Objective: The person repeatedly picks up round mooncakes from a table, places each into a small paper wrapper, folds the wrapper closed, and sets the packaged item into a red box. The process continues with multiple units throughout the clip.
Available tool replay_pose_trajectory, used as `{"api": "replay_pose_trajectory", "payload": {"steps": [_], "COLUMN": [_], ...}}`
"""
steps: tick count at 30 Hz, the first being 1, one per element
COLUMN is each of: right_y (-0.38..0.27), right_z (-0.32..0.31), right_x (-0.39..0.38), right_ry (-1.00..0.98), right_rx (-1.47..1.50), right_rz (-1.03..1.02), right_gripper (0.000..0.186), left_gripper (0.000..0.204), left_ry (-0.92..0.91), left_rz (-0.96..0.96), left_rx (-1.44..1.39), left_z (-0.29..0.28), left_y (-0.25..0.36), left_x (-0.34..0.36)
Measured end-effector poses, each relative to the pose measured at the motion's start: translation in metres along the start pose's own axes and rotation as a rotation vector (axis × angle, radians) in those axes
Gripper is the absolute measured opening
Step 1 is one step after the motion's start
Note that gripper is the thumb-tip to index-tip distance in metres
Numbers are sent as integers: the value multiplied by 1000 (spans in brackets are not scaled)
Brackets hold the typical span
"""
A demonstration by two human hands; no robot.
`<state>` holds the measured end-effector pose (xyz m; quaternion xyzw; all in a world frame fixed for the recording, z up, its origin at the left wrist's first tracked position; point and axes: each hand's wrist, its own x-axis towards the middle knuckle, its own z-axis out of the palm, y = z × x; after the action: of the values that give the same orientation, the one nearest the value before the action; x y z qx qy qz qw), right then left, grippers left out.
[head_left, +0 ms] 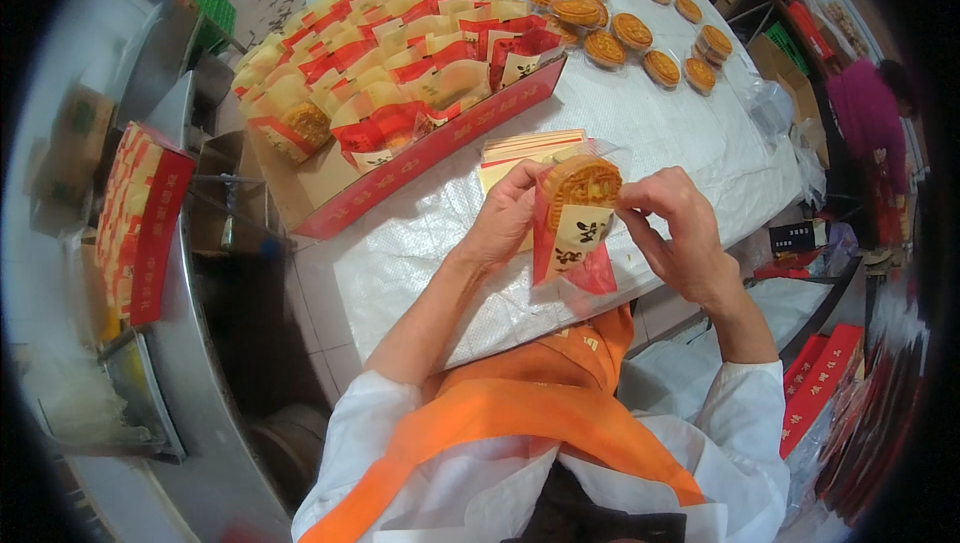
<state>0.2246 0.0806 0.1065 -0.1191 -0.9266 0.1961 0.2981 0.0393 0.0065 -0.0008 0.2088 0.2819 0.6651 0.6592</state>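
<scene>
White-sheeted desk (730, 158) spans upper centre, near edge running by orange apron (540, 388), open strip between red box (433, 150) upper left and loose mooncakes (631, 31) upper right, metal counter (215, 373) left; mid-frame, left hand (505, 218) grips pouch (580, 233) holding one mooncake (585, 181), right hand (685, 228) pinches at its right side.

You're holding bag (578, 238), its pale panel bearing dark characters. Large box (435, 150), far-left box (157, 233) and red boxes (825, 383) at lower right are showing pale characters. Apron (560, 368) is carrying small, blurred lettering.
</scene>
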Motion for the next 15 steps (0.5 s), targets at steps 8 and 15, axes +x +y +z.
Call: {"api": "replay_pose_trajectory", "payload": {"steps": [8, 15], "right_y": [-11, 6], "right_z": [-6, -2], "right_x": [12, 16], "right_ry": [62, 38], "right_rx": [-143, -104], "right_rz": [-201, -223], "right_gripper": [47, 48], "left_gripper": [12, 13], "left_ry": [-198, -123], "left_rz": [189, 151], "left_rx": [239, 354], "left_z": [-2, -1], "left_y": [25, 30], "left_x": [0, 13]}}
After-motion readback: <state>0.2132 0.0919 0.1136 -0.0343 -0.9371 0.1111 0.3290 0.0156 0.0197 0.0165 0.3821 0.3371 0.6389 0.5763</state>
